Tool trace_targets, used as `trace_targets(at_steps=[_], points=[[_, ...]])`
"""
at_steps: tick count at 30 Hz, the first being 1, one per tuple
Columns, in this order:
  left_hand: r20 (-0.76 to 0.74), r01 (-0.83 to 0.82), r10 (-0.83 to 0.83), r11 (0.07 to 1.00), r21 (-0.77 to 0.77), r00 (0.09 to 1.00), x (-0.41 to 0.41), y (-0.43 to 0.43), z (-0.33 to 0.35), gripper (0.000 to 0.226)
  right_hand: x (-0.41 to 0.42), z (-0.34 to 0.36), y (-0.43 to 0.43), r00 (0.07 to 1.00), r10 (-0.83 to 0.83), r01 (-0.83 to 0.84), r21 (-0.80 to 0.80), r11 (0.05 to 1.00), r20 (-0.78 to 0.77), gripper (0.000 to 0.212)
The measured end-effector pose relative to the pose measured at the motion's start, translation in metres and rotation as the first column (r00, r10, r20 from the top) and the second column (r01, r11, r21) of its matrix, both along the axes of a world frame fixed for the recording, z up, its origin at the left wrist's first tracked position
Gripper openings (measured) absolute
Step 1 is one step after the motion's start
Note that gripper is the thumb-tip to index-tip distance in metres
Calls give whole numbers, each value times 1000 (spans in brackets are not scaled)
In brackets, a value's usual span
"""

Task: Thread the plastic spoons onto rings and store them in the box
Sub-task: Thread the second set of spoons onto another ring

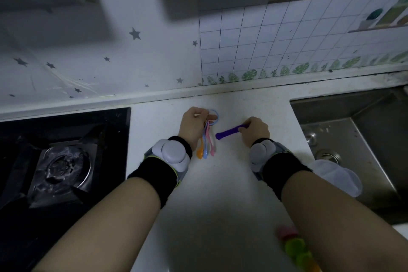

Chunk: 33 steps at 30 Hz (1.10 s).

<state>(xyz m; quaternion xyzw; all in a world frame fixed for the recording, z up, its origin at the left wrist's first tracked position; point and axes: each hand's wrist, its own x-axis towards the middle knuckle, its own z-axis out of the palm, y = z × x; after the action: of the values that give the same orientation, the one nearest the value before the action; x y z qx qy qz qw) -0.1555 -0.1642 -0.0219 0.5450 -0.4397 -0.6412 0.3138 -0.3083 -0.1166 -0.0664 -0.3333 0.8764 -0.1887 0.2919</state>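
A person works at a white kitchen surface (220,194), both hands raised near its back edge. The left hand (195,125) has its fingers curled round a pale blue ring (215,115), from which three small plastic spoons (206,143), orange, blue and pink, hang with their bowls down. The right hand (256,130) pinches a purple spoon (229,131) by the end of its handle. The purple spoon lies nearly level, its bowl pointing toward the hanging spoons, just beside them but apart. Whether it touches the surface cannot be told.

Each wrist carries a black band with a grey device (173,154) on top. A black gas stove (61,161) sits at the left edge of the surface, and a steel sink (353,130) at the right edge. A cloudy plastic container (337,174) shows behind the right wrist, at the sink's rim. Blurred red, green and orange pieces (294,247) lie at the front right corner, partly hidden by the right forearm.
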Motion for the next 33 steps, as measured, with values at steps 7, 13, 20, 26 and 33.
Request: trace_targets(at_steps=[7,13,20,26,33], points=[[-21,-30,29,996,-79,999,2,2,42,22,2,56,-3,996,-26,40,-182,982,81,18],[-79,-48,34,983,-178,996,3,8,90,22,2,110,4,985,-19,84,-382,920,171,25],[-136,-52,20,970,-239,991,-1,20,139,13,-1,163,13,929,1,209,-527,824,370,13],[-137,-26,-14,957,-288,990,-8,28,171,13,-3,203,21,893,71,235,-596,768,444,18],[-163,-24,-29,949,-314,986,-21,37,191,17,-4,233,35,826,202,212,-623,753,525,19]])
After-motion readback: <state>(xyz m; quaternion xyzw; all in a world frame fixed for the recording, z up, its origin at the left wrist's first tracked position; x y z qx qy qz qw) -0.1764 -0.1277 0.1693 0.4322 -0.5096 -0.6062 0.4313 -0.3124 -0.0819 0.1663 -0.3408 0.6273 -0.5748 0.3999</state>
